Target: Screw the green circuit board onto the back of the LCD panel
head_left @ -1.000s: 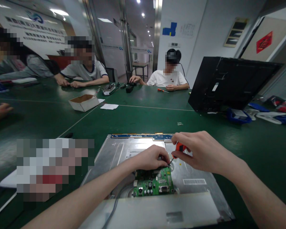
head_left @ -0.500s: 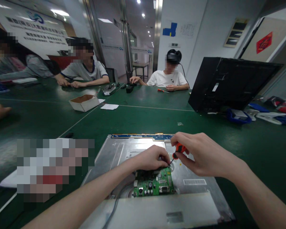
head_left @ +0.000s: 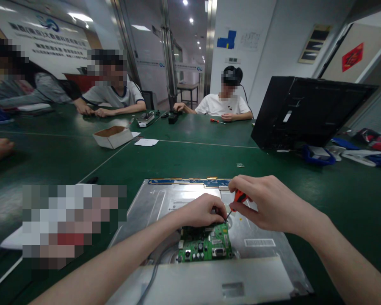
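A silver metal monitor back panel [head_left: 165, 199] lies on the green table in front of me, with a green circuit board [head_left: 206, 245] on it. My right hand [head_left: 269, 207] is closed round a small orange-handled screwdriver [head_left: 239, 197], its tip down at the board's upper right corner. My left hand [head_left: 201, 210] rests on the board's top edge, fingers pinched together right beside the screwdriver tip; what they hold is hidden. A grey cable [head_left: 155, 271] runs from the board toward me.
A black monitor shell [head_left: 305, 110] stands at the right. A small cardboard box [head_left: 112, 136] and a paper slip [head_left: 145, 142] lie further back. Three people sit along the far side of the table. Blue and white items [head_left: 355, 154] lie at far right.
My right hand has turned the orange screwdriver slightly in its fingers, the handle shifting a little. The left hand and the board have stayed in place.
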